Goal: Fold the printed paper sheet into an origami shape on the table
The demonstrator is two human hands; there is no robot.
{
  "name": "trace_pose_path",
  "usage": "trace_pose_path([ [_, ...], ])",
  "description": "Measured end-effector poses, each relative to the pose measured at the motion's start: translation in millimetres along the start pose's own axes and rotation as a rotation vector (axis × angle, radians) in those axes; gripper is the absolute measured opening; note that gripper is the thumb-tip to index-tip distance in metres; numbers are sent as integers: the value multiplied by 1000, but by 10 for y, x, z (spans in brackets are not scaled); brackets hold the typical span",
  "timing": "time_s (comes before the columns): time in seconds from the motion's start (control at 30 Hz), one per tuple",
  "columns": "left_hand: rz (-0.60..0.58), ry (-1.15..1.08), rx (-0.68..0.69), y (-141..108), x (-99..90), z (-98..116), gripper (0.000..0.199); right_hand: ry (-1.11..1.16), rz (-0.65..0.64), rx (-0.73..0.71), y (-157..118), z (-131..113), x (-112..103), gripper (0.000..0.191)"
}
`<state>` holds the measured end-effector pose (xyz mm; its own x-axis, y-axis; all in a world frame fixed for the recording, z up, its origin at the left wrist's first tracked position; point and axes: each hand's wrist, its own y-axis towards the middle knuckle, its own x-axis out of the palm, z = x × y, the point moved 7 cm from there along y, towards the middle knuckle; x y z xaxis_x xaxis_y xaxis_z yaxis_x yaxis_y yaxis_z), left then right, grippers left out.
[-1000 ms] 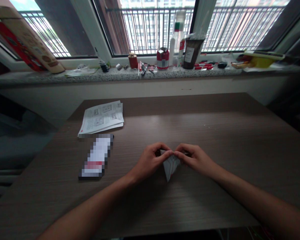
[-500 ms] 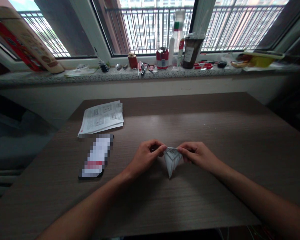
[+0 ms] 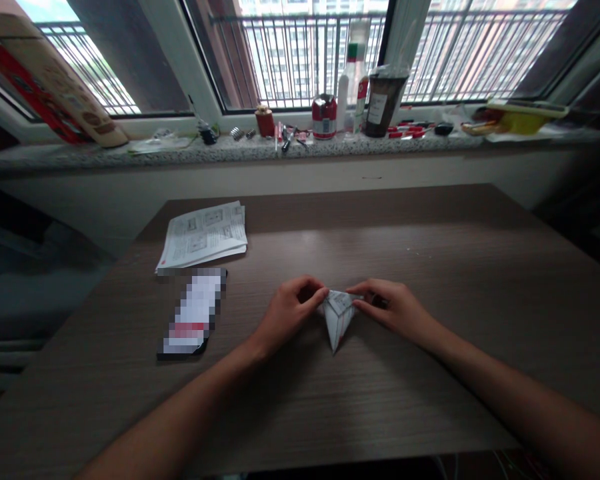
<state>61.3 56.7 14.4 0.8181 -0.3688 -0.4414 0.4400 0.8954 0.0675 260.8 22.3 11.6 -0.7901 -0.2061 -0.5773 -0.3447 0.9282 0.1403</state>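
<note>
The left hand (image 3: 291,313) pinches the upper left corner of the folded paper (image 3: 339,317) between thumb and fingers; the right hand (image 3: 393,303) grips its upper right corner, which the fingertips partly conceal. The folded paper is located near the middle of the front edge of the table (image 3: 455,267), its point directed toward that edge; contact with the surface cannot be determined. The screen content of the phone (image 3: 193,313), nearer the left edge, is pixelated and illegible.

Fingers (image 3: 323,293) of both hands pinching folded paper (image 3: 339,316), pointed end toward wearer
</note>
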Motion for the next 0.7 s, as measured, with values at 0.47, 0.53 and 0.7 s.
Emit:
trace_pose_path([
  [0.47,-46,404,241,-13,113,23,24,-272,41,-208,71,86,11,18],
  [0.53,-50,422,242,-17,122,20,20,-274,47,-206,73,80,13,17],
  [0.7,-69,430,274,-32,139,49,17,-251,86,-126,70,109,-8,10],
])
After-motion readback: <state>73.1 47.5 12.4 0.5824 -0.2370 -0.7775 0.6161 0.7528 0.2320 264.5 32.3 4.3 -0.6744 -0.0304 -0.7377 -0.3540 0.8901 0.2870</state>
